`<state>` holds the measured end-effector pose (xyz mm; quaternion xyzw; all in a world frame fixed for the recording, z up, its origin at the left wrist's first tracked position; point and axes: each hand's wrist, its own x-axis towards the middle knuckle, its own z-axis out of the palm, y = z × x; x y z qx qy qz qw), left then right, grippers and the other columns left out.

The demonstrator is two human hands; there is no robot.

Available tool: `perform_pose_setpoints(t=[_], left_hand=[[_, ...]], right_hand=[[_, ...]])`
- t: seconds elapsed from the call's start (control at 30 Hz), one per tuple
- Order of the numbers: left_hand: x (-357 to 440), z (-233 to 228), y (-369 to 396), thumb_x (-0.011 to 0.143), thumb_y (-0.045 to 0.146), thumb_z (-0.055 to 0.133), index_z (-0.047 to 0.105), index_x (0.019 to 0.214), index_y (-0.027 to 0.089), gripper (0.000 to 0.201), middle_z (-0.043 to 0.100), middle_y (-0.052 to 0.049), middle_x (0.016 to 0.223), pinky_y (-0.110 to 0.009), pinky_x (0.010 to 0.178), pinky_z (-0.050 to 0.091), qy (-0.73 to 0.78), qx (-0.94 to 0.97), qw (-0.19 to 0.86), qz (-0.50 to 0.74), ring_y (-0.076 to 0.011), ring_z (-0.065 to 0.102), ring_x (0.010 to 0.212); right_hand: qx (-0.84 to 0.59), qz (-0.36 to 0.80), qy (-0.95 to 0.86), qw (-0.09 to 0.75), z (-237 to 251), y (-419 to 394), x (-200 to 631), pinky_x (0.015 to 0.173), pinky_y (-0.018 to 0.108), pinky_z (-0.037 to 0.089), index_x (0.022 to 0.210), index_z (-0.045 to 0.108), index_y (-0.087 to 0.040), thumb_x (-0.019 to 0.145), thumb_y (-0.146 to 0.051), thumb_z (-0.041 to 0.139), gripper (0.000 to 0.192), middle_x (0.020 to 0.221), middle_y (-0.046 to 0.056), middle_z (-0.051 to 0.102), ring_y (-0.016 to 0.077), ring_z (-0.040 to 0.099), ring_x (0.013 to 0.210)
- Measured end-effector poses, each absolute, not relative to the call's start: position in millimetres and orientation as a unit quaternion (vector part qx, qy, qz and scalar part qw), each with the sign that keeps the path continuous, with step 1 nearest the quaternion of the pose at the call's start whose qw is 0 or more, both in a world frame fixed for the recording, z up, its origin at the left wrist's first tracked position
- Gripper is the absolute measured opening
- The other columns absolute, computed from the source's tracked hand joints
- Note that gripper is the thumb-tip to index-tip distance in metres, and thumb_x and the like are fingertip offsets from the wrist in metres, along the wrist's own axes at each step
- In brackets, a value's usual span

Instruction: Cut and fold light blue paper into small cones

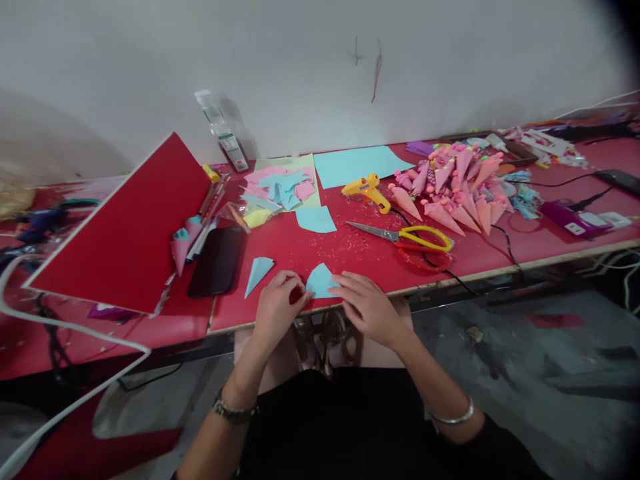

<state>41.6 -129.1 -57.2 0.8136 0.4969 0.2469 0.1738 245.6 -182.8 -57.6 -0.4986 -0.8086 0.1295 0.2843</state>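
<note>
My left hand (279,303) and my right hand (367,305) meet at the near edge of the red table (490,253). Both pinch a light blue paper piece (321,281), a fan-shaped cut curling between my fingers. A finished light blue paper cone (259,273) lies flat just left of my left hand. Another cut blue piece (315,219) rests farther back on the table.
Yellow-handled scissors (407,235) and a yellow glue gun (367,190) lie behind my right hand. A heap of pink paper cones (453,190) fills the right. Blue sheet (357,164), paper scraps (283,189), a black phone (217,261) and a red board (133,230) sit left.
</note>
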Motion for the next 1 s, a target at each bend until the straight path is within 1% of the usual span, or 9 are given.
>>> perform_pose_setpoints(t=[0.1,0.2,0.33,0.5,0.57,0.67,0.73,0.87,1.0], left_hand=[[36.7,-57.0,-124.1,0.077,0.030,0.056,0.052,0.072,0.018,0.013,0.052,-0.001,0.081,-0.026,0.068,0.044,0.498,0.810,0.192,0.244,-0.0136,0.053,0.073],[34.0,-56.2,-123.9,0.080,0.022,0.049,0.053,0.082,0.018,0.006,0.052,-0.002,0.085,-0.026,0.068,0.045,0.496,0.808,0.201,0.244,-0.0135,0.053,0.073],[41.6,-55.5,-138.3,0.085,0.013,0.035,0.053,0.097,0.016,0.022,0.052,-0.008,0.098,-0.032,0.081,0.044,0.492,0.821,0.122,0.263,-0.0176,0.052,0.091],[58.3,-55.5,-161.0,0.082,0.018,0.045,0.050,0.111,0.019,0.029,0.057,-0.008,0.109,-0.038,0.084,0.042,0.441,0.873,0.078,0.190,-0.0219,0.052,0.100],[58.5,-54.3,-163.2,0.081,0.023,0.049,0.049,0.112,0.021,0.031,0.057,-0.008,0.112,-0.039,0.086,0.041,0.436,0.880,0.076,0.169,-0.0230,0.052,0.102],[52.3,-51.4,-160.3,0.079,0.035,0.053,0.047,0.115,0.021,0.039,0.055,-0.008,0.116,-0.040,0.090,0.039,0.407,0.893,0.091,0.166,-0.0230,0.050,0.107],[48.3,-49.8,-157.0,0.076,0.042,0.055,0.047,0.115,0.021,0.045,0.053,-0.008,0.119,-0.041,0.091,0.038,0.387,0.902,0.099,0.166,-0.0236,0.048,0.109],[47.6,-48.9,-153.1,0.077,0.032,0.057,0.052,0.108,0.021,0.033,0.056,-0.007,0.112,-0.039,0.087,0.041,0.376,0.909,0.087,0.157,-0.0226,0.050,0.104],[49.9,-48.9,-153.2,0.079,0.022,0.055,0.056,0.100,0.020,0.021,0.060,-0.005,0.098,-0.036,0.077,0.045,0.378,0.911,0.070,0.147,-0.0203,0.054,0.091]], right_hand=[[-0.467,0.115,-0.846,0.231,-58.2,-183.2,246.4,0.101,0.039,0.026,0.118,0.050,-0.028,0.084,-0.021,0.044,0.035,0.127,-0.001,0.049,0.0173,0.037,0.120],[-0.469,0.094,-0.852,0.214,-60.7,-183.6,246.2,0.101,0.037,0.027,0.119,0.050,-0.028,0.085,-0.018,0.043,0.036,0.124,0.000,0.052,0.0161,0.041,0.115],[-0.507,0.055,-0.838,0.196,-61.2,-185.8,235.2,0.101,0.039,0.024,0.118,0.052,-0.025,0.083,-0.015,0.044,0.037,0.111,0.004,0.056,0.0182,0.047,0.104],[-0.529,0.085,-0.820,0.200,-50.8,-183.3,225.6,0.094,0.042,0.027,0.109,0.055,-0.019,0.077,-0.021,0.055,0.032,0.094,0.006,0.056,0.0200,0.048,0.092],[-0.509,0.111,-0.826,0.216,-47.5,-179.1,232.0,0.091,0.039,0.031,0.107,0.055,-0.020,0.075,-0.026,0.058,0.033,0.100,0.007,0.055,0.0203,0.047,0.096],[-0.469,0.109,-0.851,0.211,-48.0,-172.3,245.8,0.092,0.037,0.032,0.116,0.049,-0.021,0.074,-0.031,0.059,0.044,0.121,0.008,0.048,0.0219,0.039,0.113],[-0.446,0.087,-0.870,0.190,-50.5,-169.6,251.2,0.095,0.038,0.030,0.122,0.044,-0.023,0.076,-0.028,0.059,0.049,0.127,0.006,0.045,0.0212,0.035,0.118],[-0.471,0.035,-0.866,0.165,-51.7,-170.2,246.8,0.090,0.039,0.033,0.118,0.049,-0.022,0.076,-0.023,0.059,0.042,0.108,0.007,0.056,0.0210,0.046,0.100],[-0.481,0.018,-0.863,0.153,-48.4,-172.5,239.3,0.079,0.034,0.036,0.107,0.057,-0.019,0.078,-0.028,0.057,0.030,0.092,0.007,0.057,0.0205,0.047,0.087]])
